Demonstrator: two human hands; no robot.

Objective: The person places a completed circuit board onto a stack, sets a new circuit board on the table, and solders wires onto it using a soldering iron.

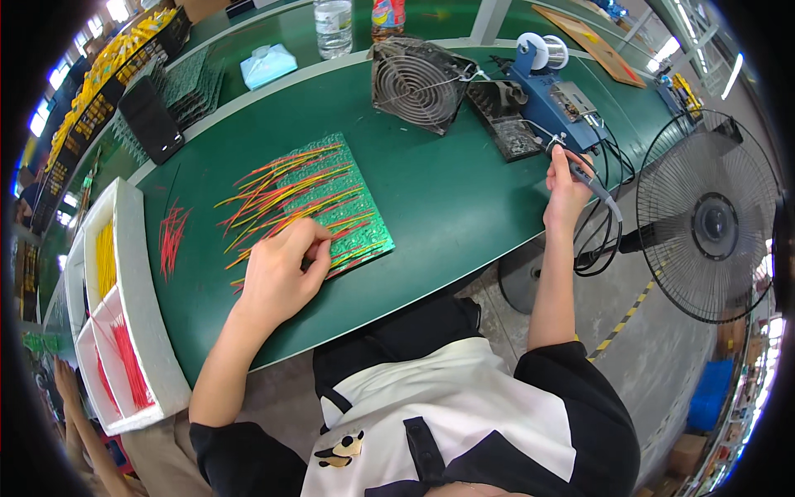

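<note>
My right hand (566, 192) grips a soldering iron (593, 180), its cable trailing down to the right. The iron's front end is beside the black metal stand (511, 124) and the blue solder feeder (553, 93), which carries a spool of solder wire (546, 52). On the table lies a green circuit board panel (364, 199) with rows of red and yellow wires (277, 195) sticking out over its left side. My left hand (286, 267) is closed over the near left part of the panel, among the wires. Its fingertips are partly hidden, so what they pinch cannot be made out.
Loose red wires (172, 240) lie left of the panel, beside a white foam tray (157, 331) of yellow and red wires. A square fan (414, 87) stands at the back. A phone (151, 120) leans at back left. A round fan (714, 219) stands right of the table.
</note>
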